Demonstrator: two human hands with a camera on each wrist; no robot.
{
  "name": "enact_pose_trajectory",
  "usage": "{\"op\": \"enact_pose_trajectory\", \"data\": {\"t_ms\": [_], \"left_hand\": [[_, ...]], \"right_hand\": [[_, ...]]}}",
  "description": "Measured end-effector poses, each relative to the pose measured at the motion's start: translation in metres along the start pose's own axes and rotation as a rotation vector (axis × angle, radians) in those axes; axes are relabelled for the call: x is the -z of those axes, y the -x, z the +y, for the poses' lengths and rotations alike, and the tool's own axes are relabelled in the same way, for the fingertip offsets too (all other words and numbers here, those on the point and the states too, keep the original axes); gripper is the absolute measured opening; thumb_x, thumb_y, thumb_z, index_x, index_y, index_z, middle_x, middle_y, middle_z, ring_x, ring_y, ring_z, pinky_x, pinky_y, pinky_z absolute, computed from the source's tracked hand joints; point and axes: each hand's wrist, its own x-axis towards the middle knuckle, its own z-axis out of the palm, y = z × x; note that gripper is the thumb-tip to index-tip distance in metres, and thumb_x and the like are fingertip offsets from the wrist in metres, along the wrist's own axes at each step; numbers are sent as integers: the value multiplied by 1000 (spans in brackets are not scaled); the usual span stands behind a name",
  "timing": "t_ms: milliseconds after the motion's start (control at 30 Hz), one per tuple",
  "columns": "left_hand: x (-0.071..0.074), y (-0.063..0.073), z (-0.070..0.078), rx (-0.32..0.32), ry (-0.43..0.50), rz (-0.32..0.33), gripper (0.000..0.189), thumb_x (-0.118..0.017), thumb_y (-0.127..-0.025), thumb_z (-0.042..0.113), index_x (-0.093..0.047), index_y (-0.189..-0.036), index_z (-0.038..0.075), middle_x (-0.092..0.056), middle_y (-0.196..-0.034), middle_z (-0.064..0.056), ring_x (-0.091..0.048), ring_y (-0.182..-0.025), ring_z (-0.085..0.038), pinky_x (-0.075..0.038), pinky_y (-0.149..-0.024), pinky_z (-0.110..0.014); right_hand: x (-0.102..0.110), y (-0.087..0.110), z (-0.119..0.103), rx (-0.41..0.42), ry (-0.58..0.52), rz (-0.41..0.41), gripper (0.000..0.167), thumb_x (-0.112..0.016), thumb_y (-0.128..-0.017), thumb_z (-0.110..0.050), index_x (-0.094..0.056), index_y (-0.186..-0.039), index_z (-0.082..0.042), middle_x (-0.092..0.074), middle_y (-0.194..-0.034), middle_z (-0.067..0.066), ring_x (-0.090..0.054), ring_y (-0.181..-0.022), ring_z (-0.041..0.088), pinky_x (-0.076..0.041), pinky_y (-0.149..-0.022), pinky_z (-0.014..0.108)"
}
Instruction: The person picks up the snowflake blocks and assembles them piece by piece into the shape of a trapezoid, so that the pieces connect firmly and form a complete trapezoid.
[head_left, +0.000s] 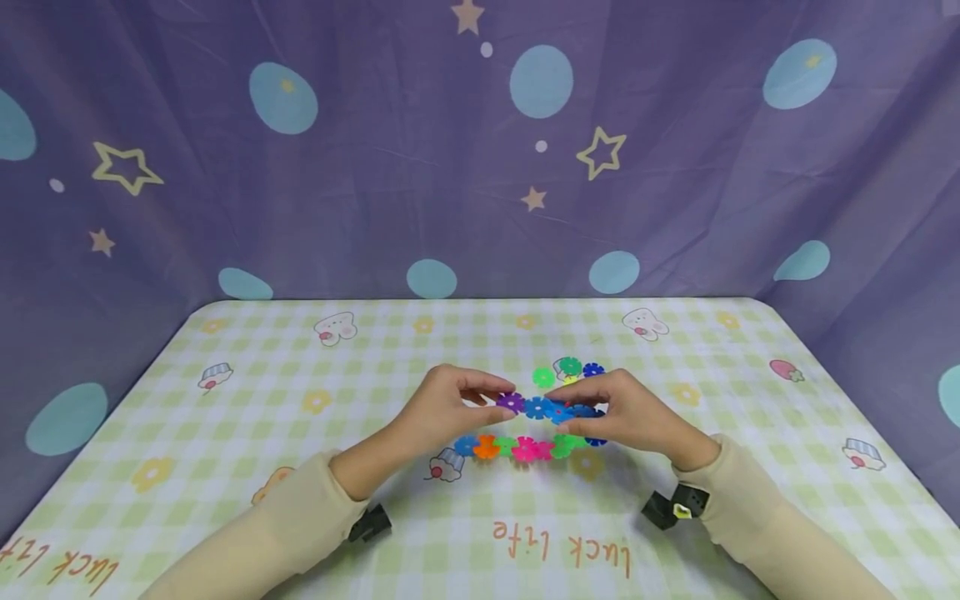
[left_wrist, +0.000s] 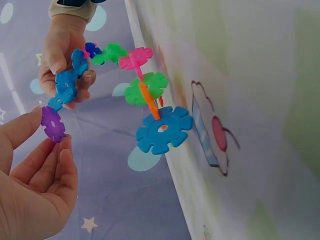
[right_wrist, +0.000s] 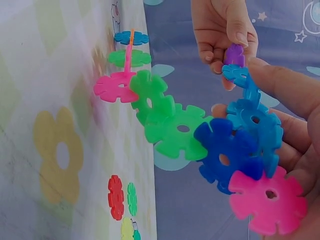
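Observation:
My left hand (head_left: 442, 408) pinches a purple snowflake disc (left_wrist: 53, 123) between thumb and fingers. My right hand (head_left: 633, 412) grips the blue discs (right_wrist: 255, 120) of a linked chain of notched plastic discs. The purple disc meets the light blue disc (head_left: 536, 407) at that chain's end; whether their slots are locked I cannot tell. From the right hand the chain bends round through a dark blue disc (right_wrist: 225, 152), with a pink disc (right_wrist: 268, 200) beside it, then green and pink discs. An orange disc (head_left: 487, 447) and a blue disc (left_wrist: 164, 130) form its other end.
Loose discs lie behind the right hand, among them a light green disc (head_left: 543, 377), a darker green disc (head_left: 570, 366) and a dark blue disc (head_left: 593, 369). A checked cloth (head_left: 360, 467) covers the table. A purple curtain (head_left: 420, 167) hangs behind it.

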Motion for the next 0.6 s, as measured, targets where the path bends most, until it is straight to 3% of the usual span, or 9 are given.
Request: {"op": "enact_pose_trajectory", "data": {"t_ms": [333,600], "left_hand": [[-1,0,5,-68,-100,-3,27,-79,-77,16,-74,-102,6,-73,-92,-1,-64,-79,-8,-54,-71,-24],[-3,1,3,-60,-120,4,27,-78,-78,18,-74,-103,7,-73,-93,0,-65,-82,-10,-51,-79,-27]], "right_hand": [[-2,0,0,-1,-9,13,30,-75,-80,-11,-70,-109,-3,-71,-105,7,-64,-81,7,-54,-69,25],[-3,-3,7,-58,-193,-49,32,-73,-82,-12,-68,-111,2,-69,-106,14,-64,-82,7,-54,-71,24]]}}
